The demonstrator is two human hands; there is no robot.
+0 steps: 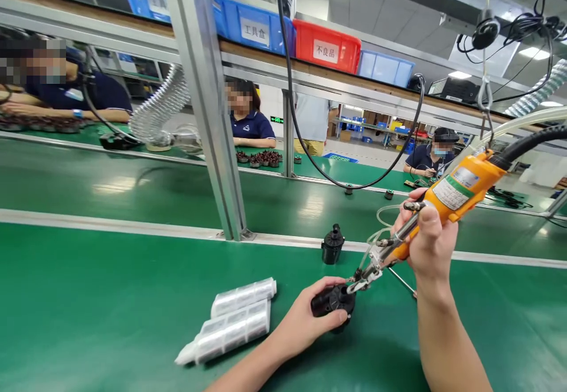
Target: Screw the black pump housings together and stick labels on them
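Observation:
My left hand (305, 315) is closed around a black plastic pump-like housing (330, 302), low over the green bench. In my right hand (427, 238) is an orange electric screwdriver (460, 188), gripped round its body and slanting down to the left. Its metal tip assembly (370, 274), with thin clear tubing, meets the top of the housing near my left fingertips. Whether the bit sits in a screw is too small to tell. A second black housing (332, 244) stands upright behind, close to the white bench strip.
Two rolls of clear plastic film (237, 327) lie left of my hands. An aluminium post (208, 103) rises ahead. Blue bins and a red bin (326, 46) sit on the shelf above. A black cable (287, 85) hangs in front. Several co-workers sit beyond the conveyor.

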